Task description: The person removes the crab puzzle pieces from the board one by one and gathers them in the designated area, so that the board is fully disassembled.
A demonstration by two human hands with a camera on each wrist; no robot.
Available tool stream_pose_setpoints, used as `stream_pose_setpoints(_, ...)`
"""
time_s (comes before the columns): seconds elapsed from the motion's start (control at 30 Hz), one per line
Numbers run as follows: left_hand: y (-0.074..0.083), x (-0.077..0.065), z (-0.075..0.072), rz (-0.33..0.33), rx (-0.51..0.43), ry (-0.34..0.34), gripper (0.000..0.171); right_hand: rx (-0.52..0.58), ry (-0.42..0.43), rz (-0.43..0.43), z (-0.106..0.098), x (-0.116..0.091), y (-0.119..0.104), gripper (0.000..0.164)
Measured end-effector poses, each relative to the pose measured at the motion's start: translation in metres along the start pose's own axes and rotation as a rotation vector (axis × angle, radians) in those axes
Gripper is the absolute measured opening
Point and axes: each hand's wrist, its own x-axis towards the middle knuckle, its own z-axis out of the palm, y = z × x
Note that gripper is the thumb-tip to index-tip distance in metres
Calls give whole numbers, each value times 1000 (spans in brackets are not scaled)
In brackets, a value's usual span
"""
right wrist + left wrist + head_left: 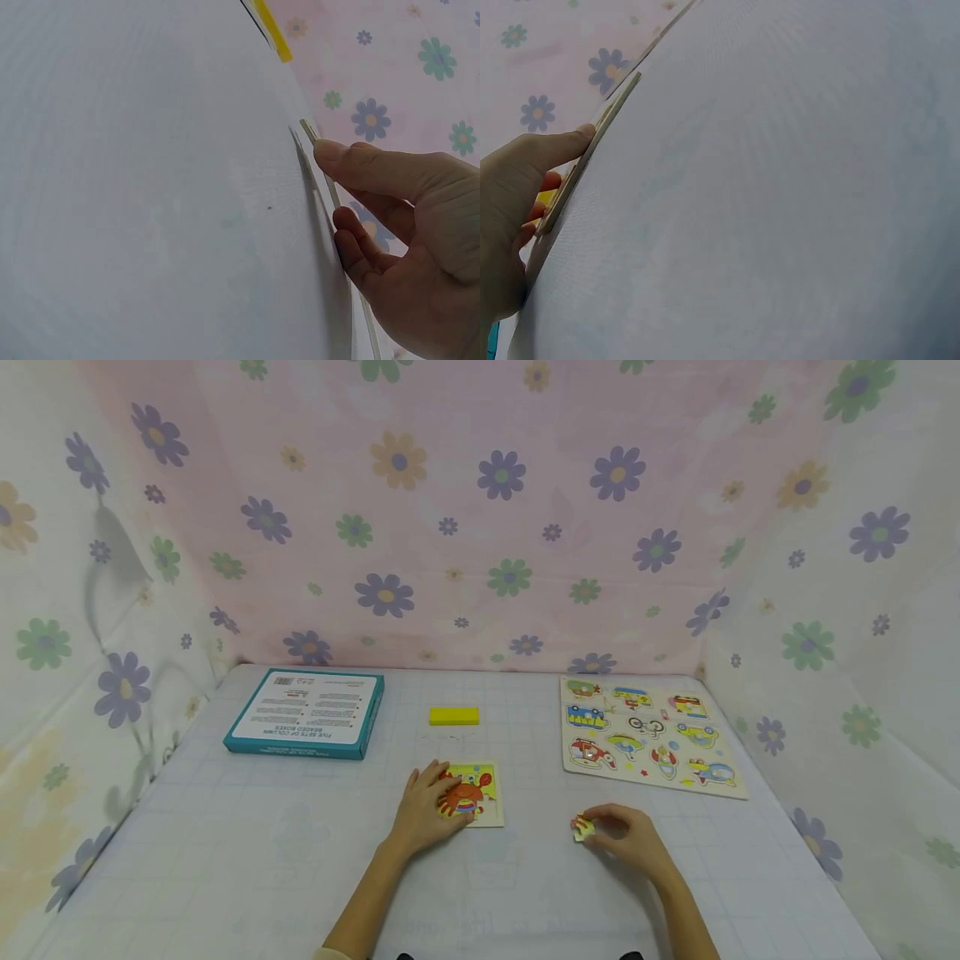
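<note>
A small square jigsaw board (491,818) with a red crab on yellow lies flat on the table. My left hand (426,814) rests over its left part, fingers spread on the picture and thumb at the near edge, hiding some of the crab. In the left wrist view the board (622,101) shows edge-on under the thumb. To the right of it, my right hand (626,839) pinches a small yellow and red jigsaw piece (582,829) between thumb and fingers. That piece (306,127) appears as a thin edge at the thumb tip in the right wrist view.
A yellow block (453,717) lies beyond the crab board. At the back left is a flat teal-edged box (303,710) with white printed top. A larger wooden peg puzzle of vehicles (652,777) lies at the right. Flowered cloth (465,552) hangs behind and at both sides.
</note>
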Motion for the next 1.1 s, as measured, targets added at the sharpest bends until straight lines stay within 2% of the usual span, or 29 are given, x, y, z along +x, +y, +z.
stream_pose_setpoints(0.33, -1, 0, 1, 0, 31, -7, 56, -34, 6, -63, 0, -11, 3, 28)
stream_pose_setpoints(0.77, -2, 0, 1, -2, 11, -7, 57, -87, -9, 29, 3, -10, 3, 30)
stream_pose_setpoints(1.1, 0, 0, 0, -2, 28, -8, 57, -88, -4, 31, 4, -9, 2, 31)
